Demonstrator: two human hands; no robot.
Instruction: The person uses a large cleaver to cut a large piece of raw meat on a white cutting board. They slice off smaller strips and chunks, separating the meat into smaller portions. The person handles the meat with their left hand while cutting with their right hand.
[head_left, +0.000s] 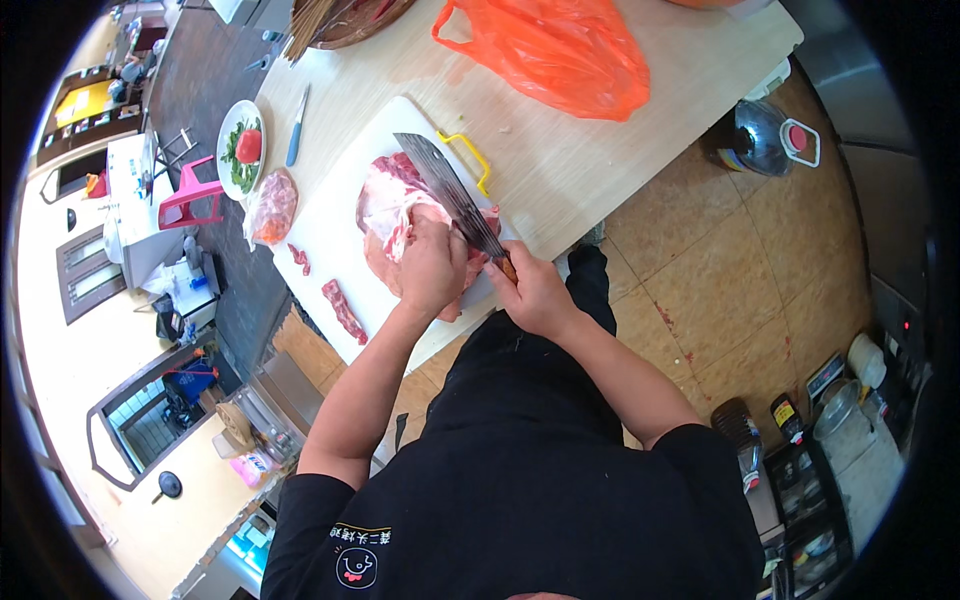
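Note:
A large piece of raw meat (386, 199) lies on a white cutting board (307, 225) with a yellow handle (469, 154). My left hand (433, 262) grips the meat's near part, fingers bent into it. In my right hand (529, 289) is the handle of a cleaver (450, 187), its dark, streaked blade slanting over the right part of the meat. Whether the edge is cutting into the meat cannot be told. Two cut-off pieces, a small meat scrap (298, 259) and a longer meat strip (345, 311), rest on the board's left part.
Left of the board are a bag of meat (274, 210), a plate (223, 154) with a tomato and greens, and a blue-handled knife (295, 139). An orange plastic bag (562, 56) lies on the table's far part, near a round basket (360, 28). A large bottle (761, 139) stands beyond the table's right edge.

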